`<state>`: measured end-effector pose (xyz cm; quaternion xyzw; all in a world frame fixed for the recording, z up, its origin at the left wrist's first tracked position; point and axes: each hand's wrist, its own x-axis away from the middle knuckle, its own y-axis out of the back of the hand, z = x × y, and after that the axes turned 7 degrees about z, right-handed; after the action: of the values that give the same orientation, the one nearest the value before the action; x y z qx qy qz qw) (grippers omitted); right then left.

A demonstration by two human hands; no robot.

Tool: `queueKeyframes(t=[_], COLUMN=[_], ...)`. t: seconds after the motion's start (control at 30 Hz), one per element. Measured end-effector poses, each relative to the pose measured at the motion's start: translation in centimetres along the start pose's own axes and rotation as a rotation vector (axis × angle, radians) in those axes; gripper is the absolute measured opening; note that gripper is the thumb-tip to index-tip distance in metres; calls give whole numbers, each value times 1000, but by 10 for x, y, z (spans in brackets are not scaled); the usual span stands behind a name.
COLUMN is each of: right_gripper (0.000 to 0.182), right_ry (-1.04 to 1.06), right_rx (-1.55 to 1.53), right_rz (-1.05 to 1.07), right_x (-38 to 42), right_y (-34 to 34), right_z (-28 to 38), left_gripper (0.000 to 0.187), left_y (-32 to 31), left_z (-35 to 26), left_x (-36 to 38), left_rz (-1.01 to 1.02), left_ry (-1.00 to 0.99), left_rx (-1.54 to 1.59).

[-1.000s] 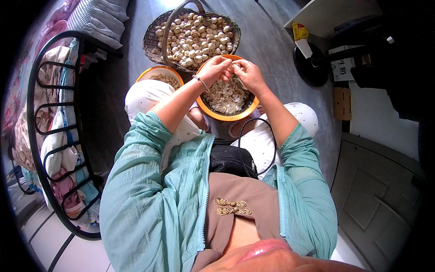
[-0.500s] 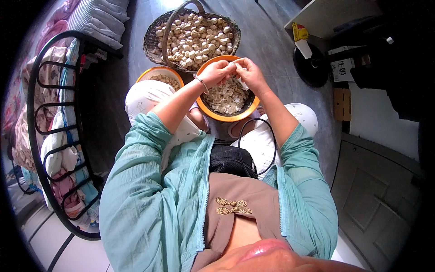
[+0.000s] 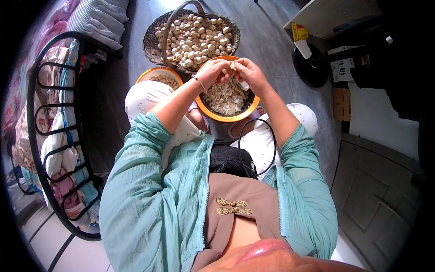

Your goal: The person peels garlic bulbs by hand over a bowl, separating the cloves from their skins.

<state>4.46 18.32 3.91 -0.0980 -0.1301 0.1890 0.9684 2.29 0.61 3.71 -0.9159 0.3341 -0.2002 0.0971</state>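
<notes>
Over an orange-rimmed bowl [image 3: 226,119] of pale dry skins [image 3: 226,99], both my hands meet at a small pale piece [image 3: 233,66], which looks like garlic. My left hand [image 3: 213,73], with a bracelet at the wrist, has its fingers closed by the piece. From the right, my right hand [image 3: 250,74] pinches it. A wicker basket [image 3: 152,45] full of whole bulbs [image 3: 199,38] stands just beyond. A smaller orange-rimmed bowl [image 3: 146,75] on the left holds small pale pieces [image 3: 165,80].
Black metal rails [image 3: 34,109] with clothes [image 3: 59,122] behind them stand at the left. On the right are a round black base [image 3: 310,72], a small brown box [image 3: 342,104] and a grey panelled door [image 3: 371,190]. A black cable loop [image 3: 274,147] lies over my lap.
My fingers have shifted slightly around the small piece, and more of it shows between them. Both hands stay above the bowl of skins.
</notes>
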Motion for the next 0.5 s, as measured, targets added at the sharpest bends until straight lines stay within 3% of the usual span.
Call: queueKeyframes(t=[0.33,0.5], right_gripper=[15,17], right_ry=[-77,-19], right_rx=[-236,-352], right_rz=[-57,-18], right_x=[0,-1], right_y=[-2,6], right_z=[2,2], left_gripper=[29,28], left_y=[5,5], left_z=[0,1], left_x=[-1,-2], left_rz=[64,106], left_ry=[-28,-15], left_rx=[-49,-49])
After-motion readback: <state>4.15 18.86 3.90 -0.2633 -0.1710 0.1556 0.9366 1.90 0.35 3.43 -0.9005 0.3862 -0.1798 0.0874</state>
